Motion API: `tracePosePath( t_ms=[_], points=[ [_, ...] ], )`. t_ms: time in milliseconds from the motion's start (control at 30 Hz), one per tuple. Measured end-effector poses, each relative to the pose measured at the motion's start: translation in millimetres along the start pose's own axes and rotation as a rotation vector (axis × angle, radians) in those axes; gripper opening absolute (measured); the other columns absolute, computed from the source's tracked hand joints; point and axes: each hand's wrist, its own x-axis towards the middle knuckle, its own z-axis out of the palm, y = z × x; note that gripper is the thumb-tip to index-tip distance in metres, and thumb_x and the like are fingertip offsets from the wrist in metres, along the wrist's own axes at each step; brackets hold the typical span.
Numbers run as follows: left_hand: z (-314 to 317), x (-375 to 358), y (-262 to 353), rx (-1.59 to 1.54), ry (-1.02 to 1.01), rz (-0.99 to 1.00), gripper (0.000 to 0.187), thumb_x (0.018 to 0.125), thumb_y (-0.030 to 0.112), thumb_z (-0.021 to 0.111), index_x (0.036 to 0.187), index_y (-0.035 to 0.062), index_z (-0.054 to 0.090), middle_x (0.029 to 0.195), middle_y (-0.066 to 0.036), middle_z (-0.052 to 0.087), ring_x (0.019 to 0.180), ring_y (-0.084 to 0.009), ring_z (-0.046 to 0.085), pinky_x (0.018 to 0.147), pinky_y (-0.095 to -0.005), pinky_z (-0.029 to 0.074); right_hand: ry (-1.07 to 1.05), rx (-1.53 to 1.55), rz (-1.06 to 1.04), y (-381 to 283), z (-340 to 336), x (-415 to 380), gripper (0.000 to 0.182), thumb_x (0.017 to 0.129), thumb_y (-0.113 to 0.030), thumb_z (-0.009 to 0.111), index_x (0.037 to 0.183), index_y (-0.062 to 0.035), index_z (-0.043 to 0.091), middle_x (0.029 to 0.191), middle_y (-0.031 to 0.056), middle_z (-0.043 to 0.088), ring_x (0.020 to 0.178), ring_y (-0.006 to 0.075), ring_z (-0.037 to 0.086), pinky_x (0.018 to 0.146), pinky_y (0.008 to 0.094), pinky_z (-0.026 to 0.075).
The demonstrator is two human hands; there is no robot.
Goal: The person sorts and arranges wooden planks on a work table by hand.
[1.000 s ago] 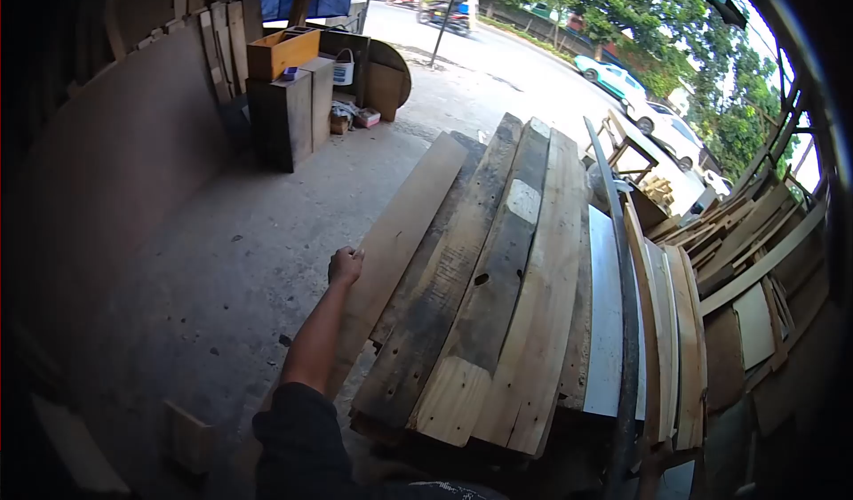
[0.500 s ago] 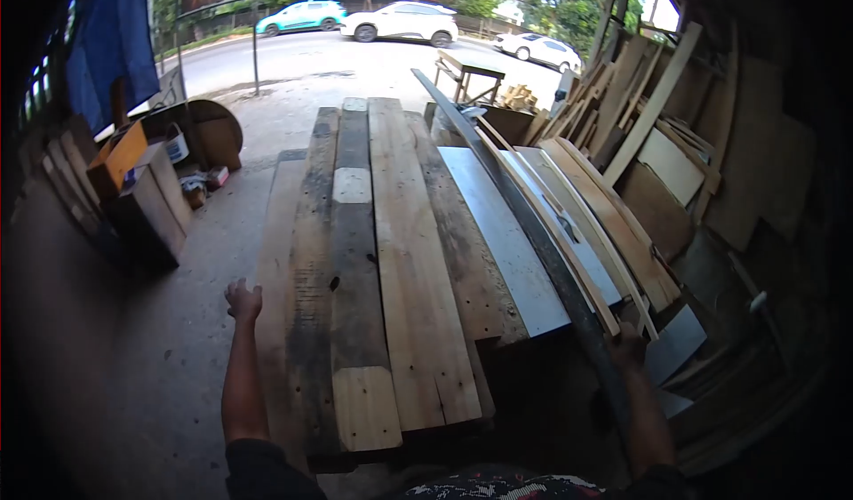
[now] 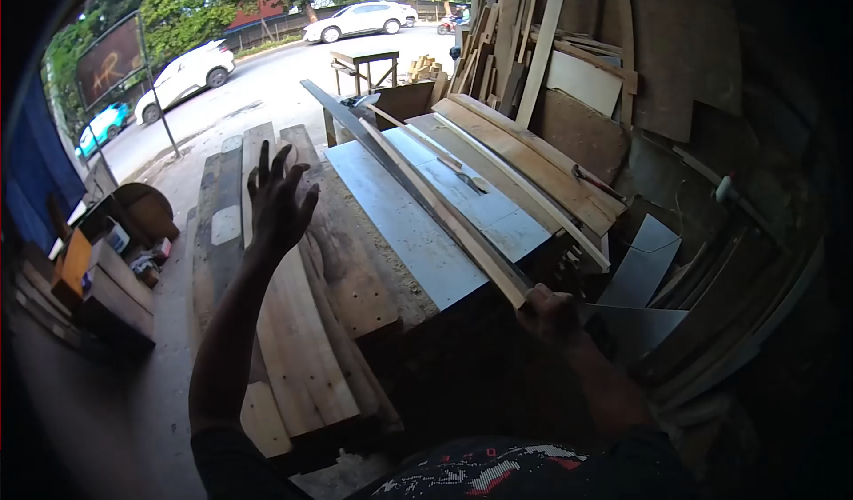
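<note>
My right hand is closed around the near end of a long, narrow wooden strip. The strip slants away from me across a work surface, lying along a long dark bar in this view. My left hand is raised over the planks, fingers spread, holding nothing. Below it, several long wooden planks lie side by side, some pale and some darkly stained. A pale metal-looking sheet lies between these planks and the strip, with sawdust along its left edge.
More boards and a thin pale strip lie to the right. Scrap panels lean against the right wall. A small wooden table stands beyond, near the road. Boxes are on the left floor.
The view has turned right. My left hand has risen from beside the planks to above them, with fingers spread. The strip in my right hand has shifted left, over the dark bar.
</note>
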Motion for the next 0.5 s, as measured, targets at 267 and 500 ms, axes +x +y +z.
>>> tracePosePath(
  t_ms=[267, 500],
  points=[
    [300, 16, 172, -1.037, -0.742, -0.985, 0.055, 0.091, 0.053, 0.055, 0.105, 0.0011, 0.065, 0.093, -0.017, 0.069, 0.087, -0.0307, 0.067, 0.075, -0.0445, 0.052, 0.093, 0.132, -0.036, 127, -109, -87, 0.029, 0.068, -0.023, 0.078, 0.083, -0.0068, 0.059, 0.071, 0.0086, 0.057, 0.054, 0.0266, 0.059, 0.048, 0.0383, 0.047],
    [343, -9, 439, -2.326, -0.462, -1.507, 0.1, 0.081, 0.08, 0.04, 0.14, -0.0004, 0.034, 0.13, -0.021, 0.052, 0.111, -0.0382, 0.057, 0.09, -0.0525, 0.049, 0.25, 0.037, 0.047, 211, -189, -164, 0.028, 0.072, -0.032, 0.079, 0.077, -0.0121, 0.06, 0.066, 0.0014, 0.057, 0.052, 0.0215, 0.057, 0.05, 0.0336, 0.045]
  ],
)
